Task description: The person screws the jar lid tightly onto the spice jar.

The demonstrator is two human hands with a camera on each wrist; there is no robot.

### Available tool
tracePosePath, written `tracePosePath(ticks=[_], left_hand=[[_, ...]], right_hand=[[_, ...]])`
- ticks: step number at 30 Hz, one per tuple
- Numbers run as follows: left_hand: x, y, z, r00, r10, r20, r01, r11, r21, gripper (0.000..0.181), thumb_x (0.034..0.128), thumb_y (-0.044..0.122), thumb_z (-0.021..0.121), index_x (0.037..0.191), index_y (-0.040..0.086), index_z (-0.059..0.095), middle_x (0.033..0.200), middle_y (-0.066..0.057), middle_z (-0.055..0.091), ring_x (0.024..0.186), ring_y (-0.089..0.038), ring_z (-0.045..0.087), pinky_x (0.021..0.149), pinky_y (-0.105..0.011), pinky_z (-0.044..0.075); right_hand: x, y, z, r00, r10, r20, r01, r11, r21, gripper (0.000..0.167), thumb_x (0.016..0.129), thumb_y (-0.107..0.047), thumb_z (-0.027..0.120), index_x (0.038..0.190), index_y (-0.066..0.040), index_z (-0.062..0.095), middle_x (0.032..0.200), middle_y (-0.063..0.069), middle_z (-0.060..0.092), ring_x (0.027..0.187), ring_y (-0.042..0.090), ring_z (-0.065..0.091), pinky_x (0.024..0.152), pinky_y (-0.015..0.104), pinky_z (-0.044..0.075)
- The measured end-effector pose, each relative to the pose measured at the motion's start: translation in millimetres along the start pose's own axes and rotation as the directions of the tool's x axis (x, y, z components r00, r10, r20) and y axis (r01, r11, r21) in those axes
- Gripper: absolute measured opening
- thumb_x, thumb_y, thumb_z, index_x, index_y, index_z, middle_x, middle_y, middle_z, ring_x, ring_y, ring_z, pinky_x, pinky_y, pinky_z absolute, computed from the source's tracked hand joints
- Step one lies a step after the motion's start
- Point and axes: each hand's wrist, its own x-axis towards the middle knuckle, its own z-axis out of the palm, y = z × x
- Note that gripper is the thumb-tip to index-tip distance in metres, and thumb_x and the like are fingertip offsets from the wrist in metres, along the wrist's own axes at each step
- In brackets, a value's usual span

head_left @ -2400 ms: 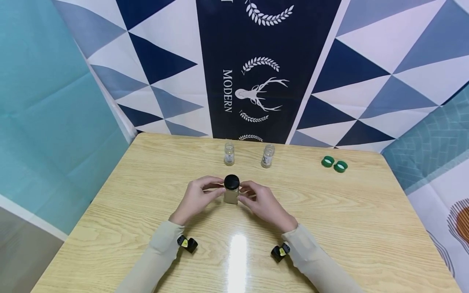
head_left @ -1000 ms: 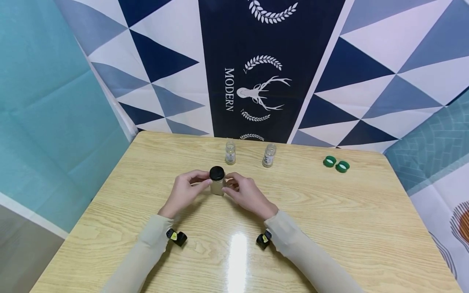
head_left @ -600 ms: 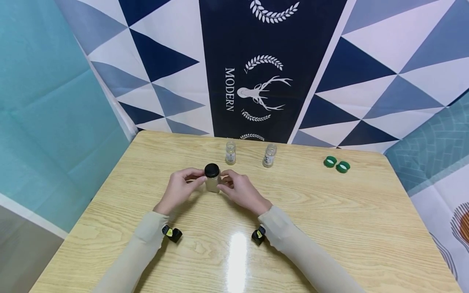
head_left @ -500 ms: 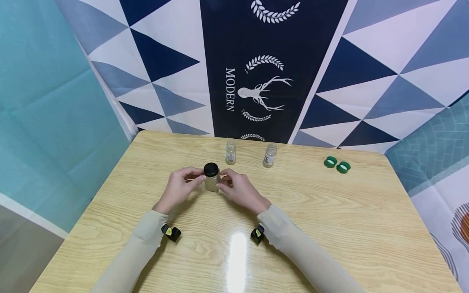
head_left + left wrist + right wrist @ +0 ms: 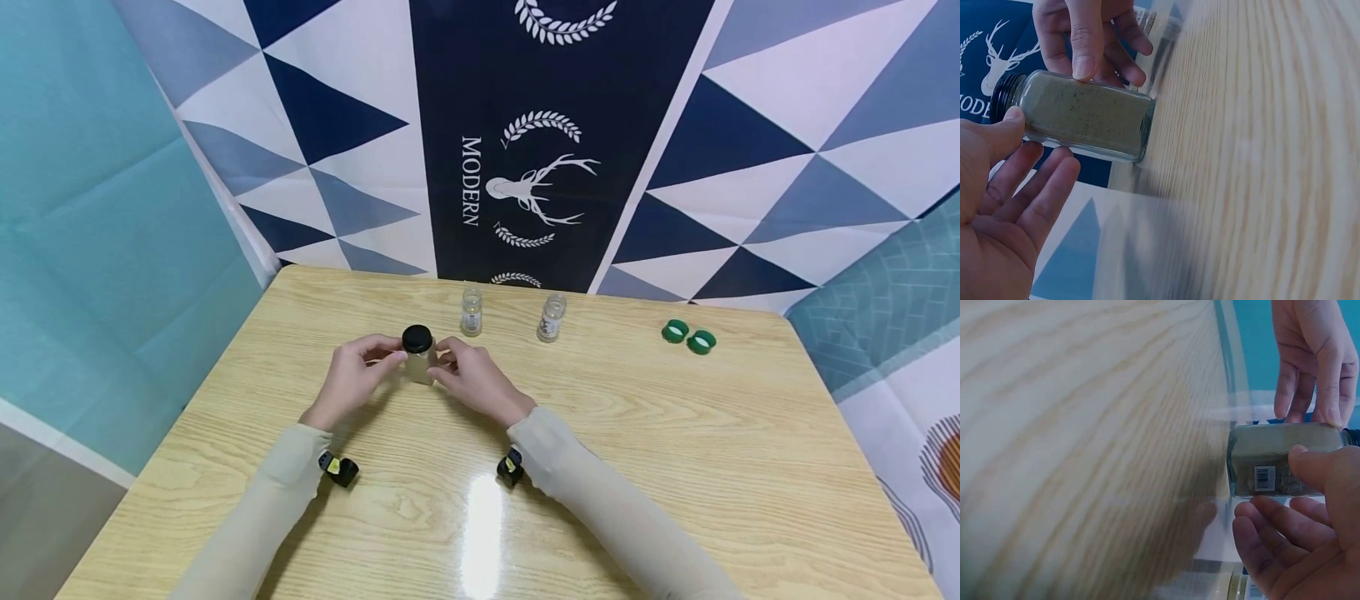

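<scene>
So the jar is upright toward the back of the tabletop, a bit left of center, with both hands on it. The left hand has thumb and fingers pinched in close around it, up by the black lid, and the right hand holds it lower on the body, thumb on the face with the little barcode label. Honestly can't tell whether the base is touching the wood or just above it; that edge is blurry. Looks like glass, so I'd figure stiff, smooth, kinda slippery and breakable if knocked. The powder inside should give it some heft, but nothing one hand couldn't manage. Best hold, imo, is the flat sides around mid-body, since pulling on the lid alone means trusting the thread. Behind it are a clear bottle and another glass bottle, and well off to the right there's a green cap just beside a second green cap.
</scene>
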Motion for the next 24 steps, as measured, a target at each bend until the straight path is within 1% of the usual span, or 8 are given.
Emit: tracePosePath(ticks=[2, 9, 12, 17, 21, 24], left_hand=[[0.9, -0.6, -1.8, 1.000, 0.006, -0.002, -0.006, 1.000, -0.003, 0.020, 0.0954, 0.013, 0.075, 0.113, 0.002, 0.076, 0.112, -0.016, 0.076, 0.101, -0.031, 0.074, 0.085, -0.030, 0.062], [5.0, -2.7, -6.0, 1.000, -0.006, -0.005, 0.006, 1.000, -0.003, 0.021, 0.0960, 0.015, 0.075, 0.114, 0.003, 0.076, 0.114, -0.016, 0.076, 0.103, -0.031, 0.075, 0.085, -0.029, 0.062], [7.1, -4.2, -7.8, 1.000, -0.009, -0.007, 0.009, 1.000, -0.006, 0.021, 0.0963, 0.015, 0.074, 0.114, 0.004, 0.076, 0.114, -0.016, 0.076, 0.102, -0.032, 0.075, 0.083, -0.028, 0.062], [10.4, -7.5, -10.7, 1.000, -0.013, -0.007, 0.013, 1.000, -0.001, 0.021, 0.0963, 0.014, 0.074, 0.114, 0.004, 0.076, 0.115, -0.016, 0.075, 0.101, -0.032, 0.075, 0.083, -0.029, 0.063], [12.8, -8.1, -12.6, 1.000, -0.011, -0.014, 0.012, 0.999, 0.040, 0.021, 0.0961, 0.015, 0.074, 0.114, 0.005, 0.076, 0.115, -0.015, 0.076, 0.102, -0.030, 0.075, 0.086, -0.034, 0.063], [14.9, -8.8, -13.6, 1.000, -0.012, -0.013, 0.012, 0.999, 0.042, 0.021, 0.0963, 0.014, 0.074, 0.115, 0.004, 0.076, 0.116, -0.015, 0.076, 0.102, -0.031, 0.075, 0.087, -0.036, 0.063]], right_hand=[[3.1, -0.7, 0.8, 1.000, 0.004, 0.005, -0.004, 1.000, 0.002, 0.041, 0.101, -0.022, 0.069, 0.134, -0.001, 0.059, 0.116, 0.015, 0.075, 0.102, 0.022, 0.074, 0.086, 0.031, 0.062], [12.0, -1.5, 2.6, 1.000, 0.006, 0.014, -0.006, 1.000, -0.012, 0.041, 0.102, -0.024, 0.068, 0.133, 0.000, 0.059, 0.117, 0.015, 0.075, 0.102, 0.022, 0.074, 0.083, 0.028, 0.062], [15.6, -2.1, 3.0, 1.000, 0.001, 0.019, -0.001, 1.000, -0.003, 0.041, 0.102, -0.023, 0.068, 0.133, 0.000, 0.058, 0.117, 0.016, 0.075, 0.102, 0.022, 0.074, 0.080, 0.027, 0.062], [21.1, -2.3, 3.7, 1.000, -0.007, 0.022, 0.007, 1.000, 0.010, 0.040, 0.102, -0.022, 0.068, 0.133, 0.000, 0.059, 0.117, 0.016, 0.075, 0.104, 0.023, 0.074, 0.084, 0.030, 0.062], [25.1, -1.9, 4.2, 1.000, 0.007, 0.026, -0.007, 1.000, -0.002, 0.040, 0.102, -0.022, 0.068, 0.134, 0.000, 0.058, 0.119, 0.016, 0.074, 0.106, 0.023, 0.073, 0.087, 0.031, 0.062], [28.2, -2.2, 4.3, 0.999, 0.020, 0.030, -0.020, 1.000, -0.013, 0.041, 0.102, -0.023, 0.068, 0.134, 0.000, 0.058, 0.121, 0.015, 0.074, 0.107, 0.022, 0.073, 0.089, 0.031, 0.061]])
